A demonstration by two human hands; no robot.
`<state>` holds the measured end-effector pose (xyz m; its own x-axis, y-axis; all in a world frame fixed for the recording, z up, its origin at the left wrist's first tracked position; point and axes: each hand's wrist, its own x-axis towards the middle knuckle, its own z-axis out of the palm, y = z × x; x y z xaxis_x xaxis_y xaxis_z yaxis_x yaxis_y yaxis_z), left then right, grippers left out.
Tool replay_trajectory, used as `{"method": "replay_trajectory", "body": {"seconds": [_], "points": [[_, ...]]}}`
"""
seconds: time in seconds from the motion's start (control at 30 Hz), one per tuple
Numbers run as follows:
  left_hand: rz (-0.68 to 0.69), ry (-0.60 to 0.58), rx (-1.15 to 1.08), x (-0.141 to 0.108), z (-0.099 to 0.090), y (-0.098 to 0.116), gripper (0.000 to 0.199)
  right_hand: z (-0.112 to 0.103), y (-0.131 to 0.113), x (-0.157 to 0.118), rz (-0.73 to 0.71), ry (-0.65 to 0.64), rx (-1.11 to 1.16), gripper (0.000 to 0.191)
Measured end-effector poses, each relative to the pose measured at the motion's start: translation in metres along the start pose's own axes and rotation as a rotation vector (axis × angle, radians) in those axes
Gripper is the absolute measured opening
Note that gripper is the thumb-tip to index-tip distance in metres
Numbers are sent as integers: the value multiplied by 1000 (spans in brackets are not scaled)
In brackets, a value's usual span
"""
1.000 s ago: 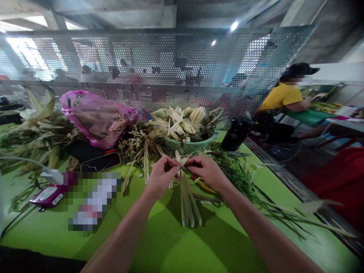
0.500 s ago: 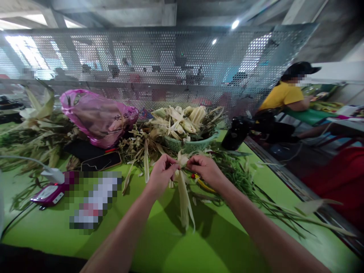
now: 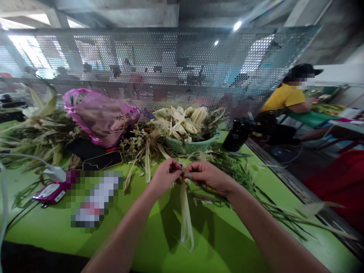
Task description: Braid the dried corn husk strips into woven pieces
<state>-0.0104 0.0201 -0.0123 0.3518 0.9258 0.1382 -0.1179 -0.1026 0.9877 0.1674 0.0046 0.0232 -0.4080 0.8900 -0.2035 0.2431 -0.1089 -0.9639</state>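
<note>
Through the head camera, I see my two arms reach up from the bottom, low over the shiny green table point(image 3: 153, 242). I use the round green plastic basket point(image 3: 190, 147) to find things. My left hand point(image 3: 167, 176) is in front of it, a bit to the left, and my right hand point(image 3: 209, 176) is in front, a bit to the right. Both wrists bend in, so the fingertips meet. Each hand pinches the top of the pale, dry husk strips point(image 3: 185, 216) with thumb and finger, and the other fingers curl in. The strips hang down on my side of the basket.

Half a second ago, my hands had a small gap between them and a pale bit stuck up there. Now my right hand has come in next to the left one, and the fingers cover much of that spot. The hanging part looks thinner, with its ends curled.

Pale husks point(image 3: 182, 121) are piled in the basket. The see-through pink plastic bag point(image 3: 99, 117) is left of it, and the flat black phone point(image 3: 102, 160) is left and closer to me. The shiny black bottle-like thing point(image 3: 235, 134) is just to its right. Thin green stalks point(image 3: 241, 174) lie to its right and closer to me.
</note>
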Motion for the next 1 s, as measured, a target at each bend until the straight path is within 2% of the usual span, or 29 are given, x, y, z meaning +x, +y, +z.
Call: {"method": "replay_trajectory", "body": {"seconds": [0.17, 0.47, 0.7, 0.83, 1.0], "points": [[-11, -43, -22, 0, -1, -1, 10, -2, 0, 1, 25, 52, 29, 29], [-65, -20, 35, -1, 3, 2, 13, 3, -7, -1, 18, 111, 62, 32], [7, 2, -123, 0, 2, -2, 20, -1, 2, 4, -30, 77, 93, 34], [-18, -13, -78, -1, 2, -1, 11, -2, 3, 4, -25, 51, 92, 36], [-65, 25, -5, 0, 4, 2, 8, -1, -1, 3, -6, 93, 103, 36]]}}
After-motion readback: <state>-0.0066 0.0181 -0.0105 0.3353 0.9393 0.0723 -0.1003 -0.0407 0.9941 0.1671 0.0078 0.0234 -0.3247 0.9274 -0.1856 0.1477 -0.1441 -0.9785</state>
